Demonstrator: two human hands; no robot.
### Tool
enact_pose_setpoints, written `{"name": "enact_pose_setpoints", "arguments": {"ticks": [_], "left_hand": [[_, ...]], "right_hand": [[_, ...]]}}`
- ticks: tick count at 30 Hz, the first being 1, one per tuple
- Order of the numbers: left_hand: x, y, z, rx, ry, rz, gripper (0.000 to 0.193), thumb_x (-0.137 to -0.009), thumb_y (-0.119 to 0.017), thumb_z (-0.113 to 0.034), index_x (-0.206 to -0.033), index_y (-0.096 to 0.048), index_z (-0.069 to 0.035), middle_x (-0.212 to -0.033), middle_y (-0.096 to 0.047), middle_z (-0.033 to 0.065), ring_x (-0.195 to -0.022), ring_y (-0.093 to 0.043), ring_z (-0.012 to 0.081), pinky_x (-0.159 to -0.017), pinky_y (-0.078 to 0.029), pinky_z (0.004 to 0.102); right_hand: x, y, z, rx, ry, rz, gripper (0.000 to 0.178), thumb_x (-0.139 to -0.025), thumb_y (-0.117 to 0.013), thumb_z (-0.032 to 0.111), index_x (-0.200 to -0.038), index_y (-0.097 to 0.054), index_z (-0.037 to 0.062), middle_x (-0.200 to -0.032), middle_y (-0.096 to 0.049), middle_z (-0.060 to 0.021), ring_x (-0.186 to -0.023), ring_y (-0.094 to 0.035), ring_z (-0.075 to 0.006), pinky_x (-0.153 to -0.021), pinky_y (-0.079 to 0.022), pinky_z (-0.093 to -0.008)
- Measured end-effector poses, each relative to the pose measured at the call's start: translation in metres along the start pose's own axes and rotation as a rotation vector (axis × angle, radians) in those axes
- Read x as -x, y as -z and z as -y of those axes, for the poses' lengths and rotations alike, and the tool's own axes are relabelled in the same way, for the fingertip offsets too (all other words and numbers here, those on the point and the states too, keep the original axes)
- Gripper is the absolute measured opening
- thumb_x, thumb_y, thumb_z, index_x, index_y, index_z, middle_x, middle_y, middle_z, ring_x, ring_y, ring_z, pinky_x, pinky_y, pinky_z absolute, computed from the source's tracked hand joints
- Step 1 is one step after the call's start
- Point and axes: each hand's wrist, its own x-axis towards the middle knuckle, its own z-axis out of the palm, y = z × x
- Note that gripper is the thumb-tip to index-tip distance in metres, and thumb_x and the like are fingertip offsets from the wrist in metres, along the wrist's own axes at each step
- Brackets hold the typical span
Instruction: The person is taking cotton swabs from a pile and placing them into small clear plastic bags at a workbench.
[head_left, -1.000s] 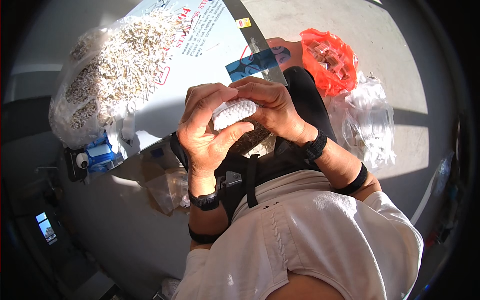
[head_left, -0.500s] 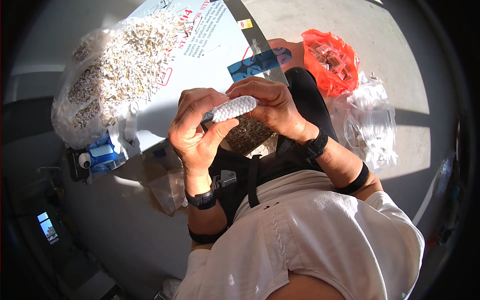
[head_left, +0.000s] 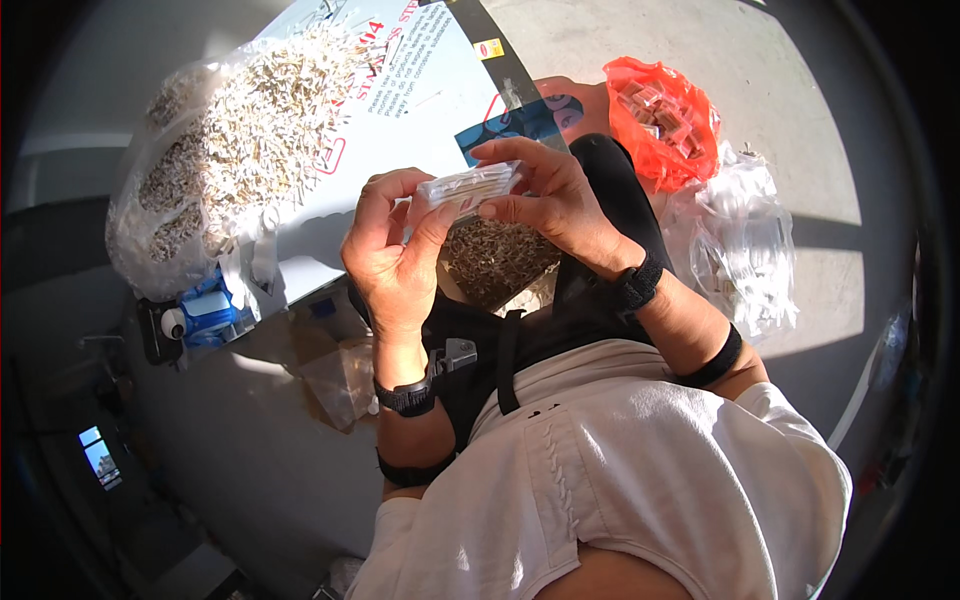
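A large clear sack of small pale pieces (head_left: 235, 130) slumps at upper left, resting on a white printed sheet (head_left: 420, 95) spread over the grey floor (head_left: 250, 470). To the right sit one bunched clear bag of white items (head_left: 745, 250) and, just above it, one orange bag of tan pieces (head_left: 665, 110), the two touching.

At centre, a person in a white shirt (head_left: 640, 480) raises both forearms from the lower edge, each with two dark bands: one at the wrist, one higher up. The left hand (head_left: 395, 255) is held upright, palm turned inward, fingers curled round the left end of a small clear packet (head_left: 470, 187) with the thumb pressed against its underside. The right hand (head_left: 550, 200) arches over from the right, fingertips pinching the packet's right end and top edge. The single packet, filled with thin pale sticks, lies roughly level between the two hands, above the lap and over an open bag of brownish pieces (head_left: 495, 262).

One blue-and-white object (head_left: 205, 312) lies at the left, below the sack.
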Motion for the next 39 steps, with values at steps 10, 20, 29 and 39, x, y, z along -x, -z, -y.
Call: {"name": "enact_pose_setpoints", "arguments": {"ticks": [10, 20, 29, 39], "left_hand": [[0.007, -0.005, 0.014, 0.467, 0.218, -0.028, 0.031, -0.082, -0.075, -0.004, -0.106, -0.057, 0.005, -0.101, -0.064, 0.0083, -0.093, -0.06, 0.0135, -0.084, -0.05, 0.0274], [-0.012, -0.003, -0.004, -0.174, -0.102, 0.158, 0.036, -0.068, -0.082, -0.005, -0.1, -0.065, -0.003, -0.097, -0.065, 0.0068, -0.086, -0.062, 0.0181, -0.076, -0.049, 0.0297], [-0.008, -0.008, -0.009, -0.262, -0.28, 0.133, 0.036, -0.062, -0.082, -0.003, -0.094, -0.064, -0.001, -0.09, -0.063, 0.0091, -0.081, -0.06, 0.0244, -0.071, -0.05, 0.0329], [-0.009, -0.009, -0.026, -0.373, -0.501, 0.129, 0.034, -0.064, -0.081, -0.006, -0.092, -0.063, -0.001, -0.087, -0.06, 0.0096, -0.08, -0.058, 0.0274, -0.068, -0.05, 0.036]], "right_hand": [[-0.001, 0.005, -0.002, -0.612, -0.172, -0.035, 0.025, -0.083, -0.073, 0.002, -0.106, -0.064, -0.0016, -0.095, -0.067, -0.0027, -0.087, -0.062, -0.0076, -0.079, -0.051, -0.0214], [-0.002, 0.011, 0.021, 0.018, 0.055, 0.073, 0.029, -0.077, -0.074, 0.0, -0.104, -0.062, -0.0012, -0.092, -0.06, -0.0037, -0.081, -0.06, -0.0101, -0.071, -0.05, -0.0237], [0.001, 0.009, 0.031, 0.206, 0.261, 0.027, 0.031, -0.071, -0.076, 0.0, -0.099, -0.064, 0.0038, -0.088, -0.059, -0.0079, -0.075, -0.063, -0.0228, -0.066, -0.051, -0.031], [0.002, 0.015, 0.031, 0.203, 0.386, 0.044, 0.027, -0.074, -0.076, 0.002, -0.099, -0.066, 0.0025, -0.096, -0.063, -0.0094, -0.085, -0.066, -0.0238, -0.072, -0.053, -0.0306]]}}
